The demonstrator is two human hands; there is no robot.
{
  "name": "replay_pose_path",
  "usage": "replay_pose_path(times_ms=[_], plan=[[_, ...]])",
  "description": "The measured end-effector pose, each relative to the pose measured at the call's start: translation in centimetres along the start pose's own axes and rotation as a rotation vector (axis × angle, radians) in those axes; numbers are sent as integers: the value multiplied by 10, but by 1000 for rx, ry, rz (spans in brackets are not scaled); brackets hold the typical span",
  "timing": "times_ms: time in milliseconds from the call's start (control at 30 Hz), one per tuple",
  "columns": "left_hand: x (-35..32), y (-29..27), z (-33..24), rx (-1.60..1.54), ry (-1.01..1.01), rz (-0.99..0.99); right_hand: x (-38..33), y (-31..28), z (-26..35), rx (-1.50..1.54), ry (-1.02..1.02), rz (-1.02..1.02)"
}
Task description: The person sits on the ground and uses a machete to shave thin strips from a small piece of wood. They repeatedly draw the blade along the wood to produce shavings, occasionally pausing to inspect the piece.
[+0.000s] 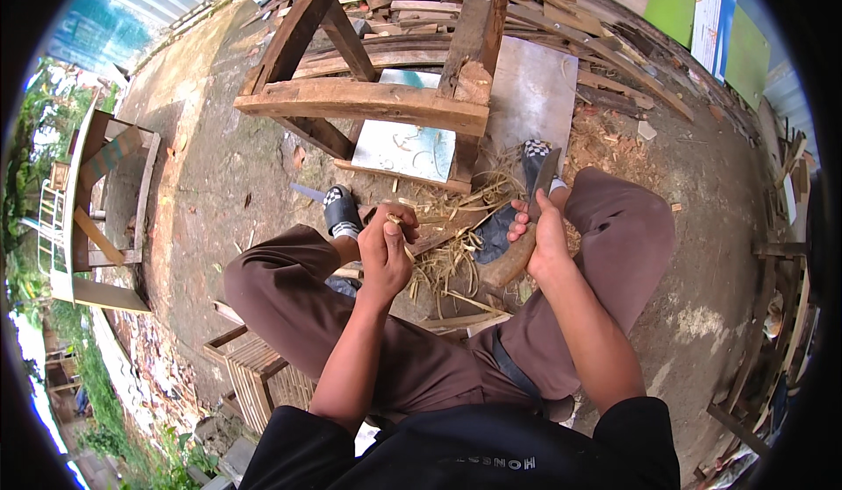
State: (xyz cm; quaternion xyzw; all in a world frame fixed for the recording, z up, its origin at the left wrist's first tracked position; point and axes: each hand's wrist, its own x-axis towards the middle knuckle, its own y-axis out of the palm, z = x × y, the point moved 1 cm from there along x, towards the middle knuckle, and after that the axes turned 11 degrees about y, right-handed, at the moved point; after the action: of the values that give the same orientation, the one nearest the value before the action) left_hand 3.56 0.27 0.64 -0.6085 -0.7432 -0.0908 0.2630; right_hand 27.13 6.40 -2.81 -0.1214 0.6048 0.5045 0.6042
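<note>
My left hand [386, 249] is closed around a thin pale stick [396, 223] whose tip shows above my fingers. My right hand [542, 231] grips a knife by its brown wooden handle [510, 266], its grey blade [545, 174] pointing up and away from me. The two hands are held apart between my knees. Below them a heap of pale wood shavings and strips [452, 244] lies on the ground by my sandalled feet [340, 211].
A rough wooden frame [368, 100] stands just ahead, with a light panel [408, 148] leaning under it. Planks are stacked behind it [561, 34]. A wooden crate [259, 380] is under my left leg, and another open wooden box [110, 192] stands at left.
</note>
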Motion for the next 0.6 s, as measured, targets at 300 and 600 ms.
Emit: replay_pose_path(times_ms=[300,600], plan=[[-6,-5,11,9,-68,3,1,3,-4,-28,35,3],[13,4,22,-305,2,-473,17,-12,-41,-212,175,-18]])
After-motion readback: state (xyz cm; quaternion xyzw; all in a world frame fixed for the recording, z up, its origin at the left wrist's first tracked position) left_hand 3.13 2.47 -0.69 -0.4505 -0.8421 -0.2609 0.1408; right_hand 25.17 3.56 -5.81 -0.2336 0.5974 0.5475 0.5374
